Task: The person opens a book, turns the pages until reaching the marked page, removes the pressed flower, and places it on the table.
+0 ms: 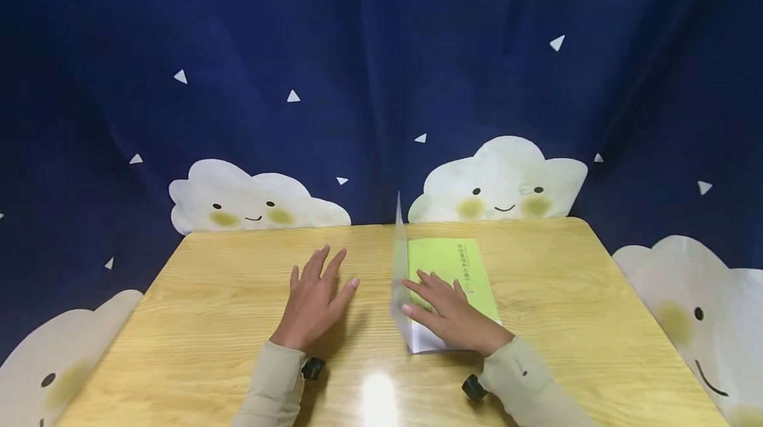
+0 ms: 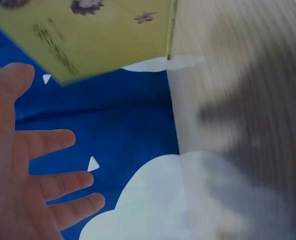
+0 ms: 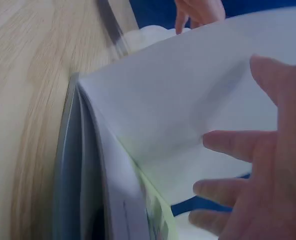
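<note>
A book with a yellow-green first page (image 1: 438, 256) lies right of the table's middle. Its front cover (image 1: 400, 248) stands almost upright along the left edge. The left wrist view shows the cover's yellow printed outside (image 2: 112, 37); the right wrist view shows its white inside (image 3: 178, 95). My right hand (image 1: 456, 314) is over the page, fingers spread, fingertips right at the inside of the cover. To the left of the book, my left hand (image 1: 314, 301) is held over the table with fingers spread and nothing in it.
The light wooden table (image 1: 220, 321) carries the book. Behind it hangs a dark blue curtain (image 1: 381, 69) printed with white clouds and small triangles. A black wrist strap piece (image 1: 474, 387) shows by the right sleeve.
</note>
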`<state>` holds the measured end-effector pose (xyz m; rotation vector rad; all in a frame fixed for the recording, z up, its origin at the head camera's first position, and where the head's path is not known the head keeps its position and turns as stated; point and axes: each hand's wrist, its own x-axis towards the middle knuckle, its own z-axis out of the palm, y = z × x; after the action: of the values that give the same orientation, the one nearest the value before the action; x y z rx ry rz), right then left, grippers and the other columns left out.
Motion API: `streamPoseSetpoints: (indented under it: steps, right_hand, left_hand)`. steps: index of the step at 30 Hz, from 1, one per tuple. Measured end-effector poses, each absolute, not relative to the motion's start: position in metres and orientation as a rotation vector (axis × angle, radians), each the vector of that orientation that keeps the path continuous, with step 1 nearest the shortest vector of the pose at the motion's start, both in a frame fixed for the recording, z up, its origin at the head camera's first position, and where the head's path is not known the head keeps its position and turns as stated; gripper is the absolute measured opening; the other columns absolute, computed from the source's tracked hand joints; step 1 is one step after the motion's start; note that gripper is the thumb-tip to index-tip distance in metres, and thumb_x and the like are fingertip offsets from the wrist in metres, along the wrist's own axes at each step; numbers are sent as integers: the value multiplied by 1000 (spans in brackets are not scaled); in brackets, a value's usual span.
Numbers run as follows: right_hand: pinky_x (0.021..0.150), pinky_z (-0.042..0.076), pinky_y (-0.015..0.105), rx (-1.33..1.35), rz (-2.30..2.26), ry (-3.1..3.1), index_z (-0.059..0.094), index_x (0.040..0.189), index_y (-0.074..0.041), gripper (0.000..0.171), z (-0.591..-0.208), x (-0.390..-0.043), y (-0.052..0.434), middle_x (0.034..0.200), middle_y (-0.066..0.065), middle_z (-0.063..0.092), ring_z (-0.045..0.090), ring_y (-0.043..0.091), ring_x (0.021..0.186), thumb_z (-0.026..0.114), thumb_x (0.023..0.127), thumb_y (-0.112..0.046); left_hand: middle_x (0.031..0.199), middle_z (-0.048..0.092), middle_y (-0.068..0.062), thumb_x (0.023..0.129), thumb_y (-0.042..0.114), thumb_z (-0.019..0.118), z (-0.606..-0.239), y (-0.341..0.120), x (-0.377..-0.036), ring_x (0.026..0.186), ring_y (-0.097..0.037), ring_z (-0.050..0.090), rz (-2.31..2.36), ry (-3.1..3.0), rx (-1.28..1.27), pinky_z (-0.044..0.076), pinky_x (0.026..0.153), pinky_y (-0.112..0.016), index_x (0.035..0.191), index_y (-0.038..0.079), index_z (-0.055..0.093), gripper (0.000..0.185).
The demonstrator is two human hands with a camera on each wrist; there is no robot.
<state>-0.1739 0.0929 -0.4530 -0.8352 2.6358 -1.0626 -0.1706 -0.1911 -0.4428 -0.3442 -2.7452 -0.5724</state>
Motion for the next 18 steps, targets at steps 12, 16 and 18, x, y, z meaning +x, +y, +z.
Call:
streamPoseSetpoints:
  steps: [12, 16, 18]
  right_hand:
    - [102, 2, 76, -817, -794, 2738, 32, 151, -33, 74, -466, -172, 70, 159, 20, 11, 8, 50, 142, 49, 88, -68]
    - [101, 4, 78, -823, -743, 2758, 32, 151, -35, 74, -469, -171, 65, 159, 22, 9, 7, 53, 141, 54, 87, -66]
    - [100, 4, 78, -822, -704, 2774, 33, 150, -36, 73, -469, -171, 63, 159, 23, 8, 7, 54, 140, 54, 87, -66]
  left_hand:
    - [151, 36, -18, 99, 52, 43, -431, -197, -168, 130, -41, 42, -597, -2653, -375, 39, 96, -62, 144, 17, 46, 58]
    - [150, 37, -18, 99, 51, 44, -431, -192, -166, 130, -39, 43, -577, -2634, -384, 42, 94, -61, 141, 15, 50, 56]
    - [147, 41, -19, 97, 49, 50, -432, -190, -166, 128, -39, 46, -551, -2601, -402, 43, 92, -60, 139, 15, 53, 55]
